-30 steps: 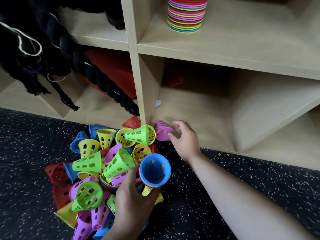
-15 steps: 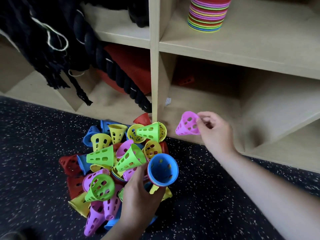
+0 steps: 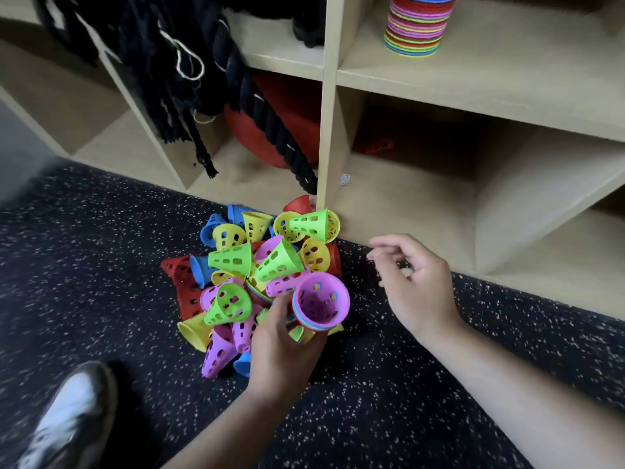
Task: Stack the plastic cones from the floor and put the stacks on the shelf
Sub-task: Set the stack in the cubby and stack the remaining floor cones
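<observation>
A pile of perforated plastic cones (image 3: 250, 265) in green, yellow, purple, blue and red lies on the dark speckled floor in front of the wooden shelf (image 3: 422, 86). My left hand (image 3: 287, 353) grips a small stack of cones (image 3: 321, 302), open ends up, with a purple cone on top and blue rims below it. My right hand (image 3: 416, 286) hovers just right of that stack, fingers loosely curled and apart, holding nothing. A tall finished stack of cones (image 3: 417, 25) stands on the upper shelf board.
Thick black ropes (image 3: 236, 79) hang over the left shelf compartments in front of a red ball (image 3: 270, 126). A small red item (image 3: 375, 147) lies deep in the lower compartment. My shoe (image 3: 64, 421) is at the bottom left on the floor.
My right hand carried the purple cone from near the shelf to the stack in my left hand, dropped it on top of the blue one and let go. The view shifted left.
</observation>
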`<state>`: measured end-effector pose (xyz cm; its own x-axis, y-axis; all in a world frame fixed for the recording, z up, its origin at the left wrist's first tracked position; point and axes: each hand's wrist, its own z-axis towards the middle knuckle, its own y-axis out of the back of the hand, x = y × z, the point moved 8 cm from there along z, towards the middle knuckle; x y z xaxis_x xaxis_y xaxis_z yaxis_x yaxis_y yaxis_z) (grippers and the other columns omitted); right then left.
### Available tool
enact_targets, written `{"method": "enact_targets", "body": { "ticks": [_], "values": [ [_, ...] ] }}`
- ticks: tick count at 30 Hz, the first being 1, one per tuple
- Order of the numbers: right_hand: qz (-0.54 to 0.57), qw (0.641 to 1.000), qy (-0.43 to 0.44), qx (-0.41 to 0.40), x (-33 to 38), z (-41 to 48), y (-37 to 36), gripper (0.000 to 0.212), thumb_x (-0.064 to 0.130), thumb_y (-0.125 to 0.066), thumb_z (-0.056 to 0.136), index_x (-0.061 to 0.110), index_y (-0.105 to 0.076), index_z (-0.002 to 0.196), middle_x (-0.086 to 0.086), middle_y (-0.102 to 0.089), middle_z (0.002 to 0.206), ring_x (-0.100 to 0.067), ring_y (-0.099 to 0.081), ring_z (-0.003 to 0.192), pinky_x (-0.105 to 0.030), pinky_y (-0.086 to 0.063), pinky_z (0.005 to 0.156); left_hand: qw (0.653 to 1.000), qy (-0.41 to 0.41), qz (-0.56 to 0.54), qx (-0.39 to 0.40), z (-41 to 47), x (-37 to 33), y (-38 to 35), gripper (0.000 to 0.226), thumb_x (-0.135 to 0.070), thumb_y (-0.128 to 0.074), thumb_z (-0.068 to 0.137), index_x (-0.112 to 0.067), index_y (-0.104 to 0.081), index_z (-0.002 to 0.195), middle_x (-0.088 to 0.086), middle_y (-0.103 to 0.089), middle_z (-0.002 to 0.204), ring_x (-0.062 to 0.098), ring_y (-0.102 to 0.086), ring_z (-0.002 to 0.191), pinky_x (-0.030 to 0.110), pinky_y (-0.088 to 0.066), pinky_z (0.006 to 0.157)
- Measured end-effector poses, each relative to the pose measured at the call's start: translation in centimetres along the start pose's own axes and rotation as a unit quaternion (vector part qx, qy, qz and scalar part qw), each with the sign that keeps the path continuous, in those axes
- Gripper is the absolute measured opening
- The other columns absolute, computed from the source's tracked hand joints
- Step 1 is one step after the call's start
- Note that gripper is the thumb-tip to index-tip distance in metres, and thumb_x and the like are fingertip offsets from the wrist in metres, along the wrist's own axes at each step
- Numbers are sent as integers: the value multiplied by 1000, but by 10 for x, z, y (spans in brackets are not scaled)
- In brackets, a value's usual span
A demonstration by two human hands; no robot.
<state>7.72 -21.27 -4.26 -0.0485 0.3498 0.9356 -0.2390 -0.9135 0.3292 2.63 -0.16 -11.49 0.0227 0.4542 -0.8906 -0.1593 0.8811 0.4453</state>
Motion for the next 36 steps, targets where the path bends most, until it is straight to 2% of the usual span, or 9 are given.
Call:
{"method": "enact_targets", "body": {
  "ticks": [3, 9, 12, 17, 22, 28, 30, 33, 36],
  "values": [
    [-79, 997, -9, 23, -34, -12, -6, 20, 7, -65, 86, 20, -72, 100, 9, -70, 89, -4, -61, 77, -33, -55, 70, 999, 30, 0, -26, -12, 9, 19, 58, -19, -88, 70, -45, -55, 110, -28, -65, 106, -1, -65, 97, 22, -54, 82],
    [-271, 928, -31, 253, -104, -42, -61, 55, 26, -70, 80, 35, -53, 131, 15, -54, 125, -10, -58, 103, -26, -50, 78, 993, 103, 9, -60, -36, 22, 49, 53, -21, -86, 70, -39, -55, 109, -26, -65, 97, -4, -62, 92, 4, -41, 73],
    [-244, 939, -109, 214, -123, -45, -77, 49, 29, -71, 79, 36, -58, 126, 17, -59, 120, -9, -60, 99, -25, -48, 83, 991, 117, 23, -67, -41, 29, 53, 57, -21, -86, 70, -31, -58, 118, -16, -67, 103, 8, -64, 92, 7, -41, 69],
    [-179, 961, -161, 135, -131, -49, -84, 8, 25, -70, 84, 28, -75, 89, 13, -74, 86, -10, -69, 82, -28, -54, 79, 991, 110, 39, -67, -42, 30, 53, 54, -15, -86, 69, -26, -60, 116, -25, -62, 93, -8, -60, 86, -1, -38, 65],
    [-208, 965, -82, 140, -83, -33, -55, 6, 26, -74, 85, 29, -76, 90, 15, -72, 83, -4, -66, 78, -27, -55, 74, 990, 120, 53, -59, -37, 41, 48, 53, -18, -87, 69, -26, -61, 114, -31, -59, 92, -10, -57, 83, -1, -37, 68],
    [-202, 962, 121, 138, 48, -15, -9, 12, 22, -77, 82, 21, -78, 94, 16, -69, 83, -13, -62, 82, -38, -55, 72, 990, 131, 35, -37, -34, 41, 37, 53, -20, -86, 69, -30, -59, 114, -23, -64, 94, -2, -60, 87, 10, -43, 71],
    [-199, 952, 186, 141, 82, -19, -7, 10, 22, -78, 81, 19, -79, 91, 14, -69, 81, -14, -59, 79, -32, -53, 68, 991, 125, 30, -35, -33, 34, 32, 53, -21, -85, 69, -34, -57, 112, -25, -62, 94, 0, -60, 88, 17, -46, 73],
    [-217, 922, 260, 186, 100, -37, -25, 10, 25, -80, 81, 19, -78, 88, 13, -69, 83, -11, -56, 77, -21, -47, 65, 994, 104, 13, -33, -32, 20, 27, 53, -22, -84, 71, -40, -53, 110, -26, -62, 95, -10, -58, 90, 7, -42, 72],
    [-225, 905, 245, 264, 83, -53, -48, 36, 50, -75, 75, 26, -76, 102, 15, -67, 96, -4, -54, 85, -10, -40, 66, 996, 84, -10, -28, -33, 11, 24, 54, -22, -83, 72, -44, -51, 109, -26, -64, 99, -11, -58, 95, 7, -43, 75]
  ]
}}
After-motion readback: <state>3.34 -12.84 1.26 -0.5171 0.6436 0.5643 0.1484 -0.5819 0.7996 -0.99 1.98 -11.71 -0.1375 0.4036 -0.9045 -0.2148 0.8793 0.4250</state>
